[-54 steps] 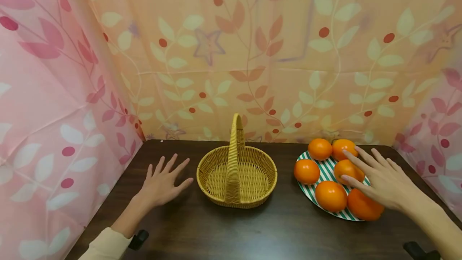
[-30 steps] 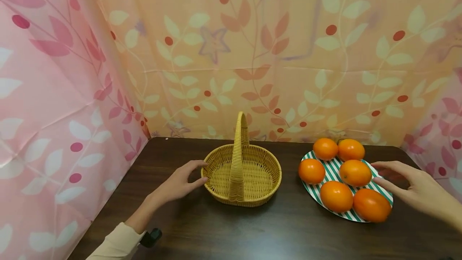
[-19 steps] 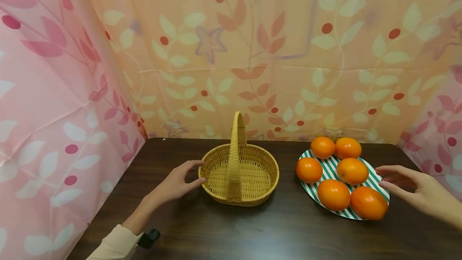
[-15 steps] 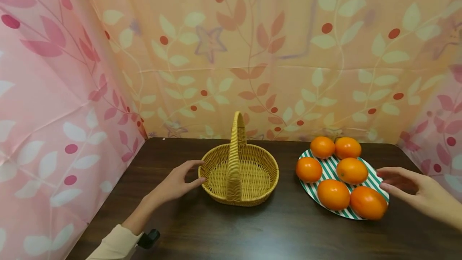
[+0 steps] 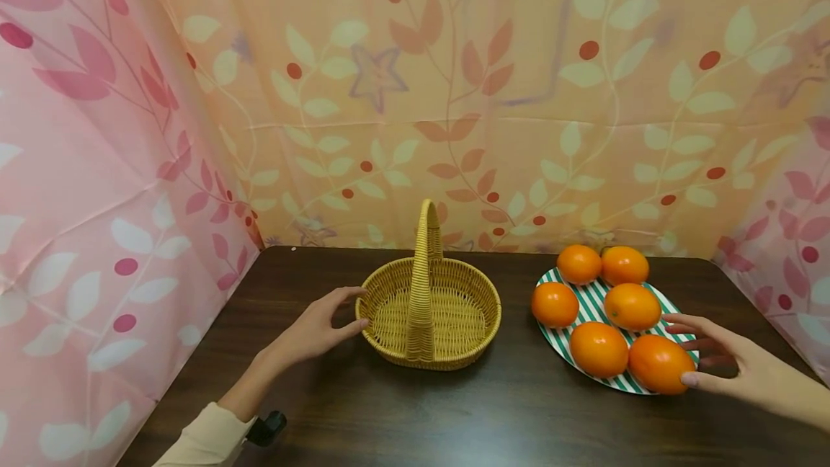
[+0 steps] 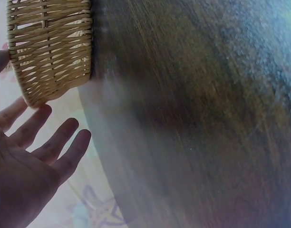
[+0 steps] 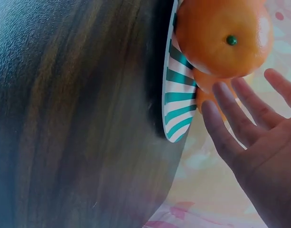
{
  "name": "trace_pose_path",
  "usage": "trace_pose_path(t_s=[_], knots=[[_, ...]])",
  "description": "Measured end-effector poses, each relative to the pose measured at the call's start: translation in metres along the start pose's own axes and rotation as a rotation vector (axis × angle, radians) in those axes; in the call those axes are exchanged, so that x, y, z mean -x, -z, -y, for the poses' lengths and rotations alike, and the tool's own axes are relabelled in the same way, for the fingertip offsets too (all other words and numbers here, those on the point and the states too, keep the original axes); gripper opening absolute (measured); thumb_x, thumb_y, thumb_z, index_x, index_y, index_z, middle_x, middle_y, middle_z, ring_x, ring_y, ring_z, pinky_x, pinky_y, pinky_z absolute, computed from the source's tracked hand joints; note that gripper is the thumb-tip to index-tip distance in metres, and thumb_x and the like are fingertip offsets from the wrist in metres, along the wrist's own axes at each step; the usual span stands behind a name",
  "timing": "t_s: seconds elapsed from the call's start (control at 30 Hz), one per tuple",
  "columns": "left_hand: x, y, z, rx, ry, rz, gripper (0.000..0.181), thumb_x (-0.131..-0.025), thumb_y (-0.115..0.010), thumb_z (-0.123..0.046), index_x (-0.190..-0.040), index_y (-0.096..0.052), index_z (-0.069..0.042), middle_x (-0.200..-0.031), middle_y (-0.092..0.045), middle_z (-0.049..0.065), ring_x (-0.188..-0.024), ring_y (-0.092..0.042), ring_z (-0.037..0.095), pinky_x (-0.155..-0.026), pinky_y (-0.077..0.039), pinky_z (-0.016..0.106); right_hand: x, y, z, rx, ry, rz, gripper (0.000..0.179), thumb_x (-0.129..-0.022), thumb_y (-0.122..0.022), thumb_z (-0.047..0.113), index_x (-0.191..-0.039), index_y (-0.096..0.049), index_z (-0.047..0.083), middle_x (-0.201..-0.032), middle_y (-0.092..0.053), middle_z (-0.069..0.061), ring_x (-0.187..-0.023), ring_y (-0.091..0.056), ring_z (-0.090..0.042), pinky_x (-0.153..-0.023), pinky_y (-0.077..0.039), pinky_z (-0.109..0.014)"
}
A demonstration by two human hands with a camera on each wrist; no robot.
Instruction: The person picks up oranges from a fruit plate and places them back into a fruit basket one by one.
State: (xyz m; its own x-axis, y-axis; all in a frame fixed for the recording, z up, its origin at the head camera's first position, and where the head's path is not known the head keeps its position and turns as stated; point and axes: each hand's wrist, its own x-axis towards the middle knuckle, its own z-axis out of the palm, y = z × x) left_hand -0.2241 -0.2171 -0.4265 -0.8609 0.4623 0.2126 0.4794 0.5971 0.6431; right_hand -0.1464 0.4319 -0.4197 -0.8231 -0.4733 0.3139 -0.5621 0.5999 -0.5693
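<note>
A yellow woven basket (image 5: 449, 360) with a tall arched handle stands mid-table, nothing inside it. My left hand (image 5: 314, 326) is at its left rim, thumb and fingertips apart along the edge; in the left wrist view the fingers reach loosely toward the wicker (image 6: 53, 45). A green-and-white striped plate (image 5: 588, 306) on the right carries several oranges. Around the near right orange (image 5: 660, 365), my right hand (image 5: 735, 362) spreads its fingers, thumb tip right at the fruit's side. The right wrist view has these fingers extended by an orange with a green stem end (image 7: 226, 35).
The dark wooden table (image 5: 415, 416) runs back to a floral curtain (image 5: 447, 92). Pink leaf-patterned cloth (image 5: 97, 186) hangs along the left side, with more on the right. A black strap device (image 5: 266, 429) sits at the left wrist.
Both hands have come down from hovering with spread fingers. The left moved right to the basket rim; the right drew back off the plate, then came forward to the near right orange.
</note>
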Motion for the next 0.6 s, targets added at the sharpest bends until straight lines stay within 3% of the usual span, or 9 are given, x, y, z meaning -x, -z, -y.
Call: trace_pose_path(t_s=[0.37,0.6], knots=[[0.000,-0.001,-0.001,-0.006,-0.001,-0.015,0.061,-0.097,-0.072,-0.036,-0.145,-0.051,-0.004,-0.143,-0.054,0.014,-0.124,-0.055,0.044,-0.102,-0.044,0.059,0.001,-0.008,-0.008,-0.062,-0.020,0.027,0.071,-0.079,-0.079,-0.012,-0.143,-0.050,-0.002,-0.136,-0.056,0.019,-0.103,-0.064,-0.006,-0.073,-0.056,-0.023],[0.002,-0.002,0.000,0.020,0.004,-0.014,0.062,-0.097,-0.072,-0.035,-0.146,-0.051,-0.003,-0.144,-0.053,0.015,-0.125,-0.054,0.044,-0.102,-0.043,0.061,-0.001,-0.011,-0.013,-0.097,0.026,0.026,0.068,-0.075,-0.082,-0.013,-0.136,-0.056,-0.001,-0.127,-0.063,0.013,-0.095,-0.067,-0.009,-0.069,-0.058,-0.024]])
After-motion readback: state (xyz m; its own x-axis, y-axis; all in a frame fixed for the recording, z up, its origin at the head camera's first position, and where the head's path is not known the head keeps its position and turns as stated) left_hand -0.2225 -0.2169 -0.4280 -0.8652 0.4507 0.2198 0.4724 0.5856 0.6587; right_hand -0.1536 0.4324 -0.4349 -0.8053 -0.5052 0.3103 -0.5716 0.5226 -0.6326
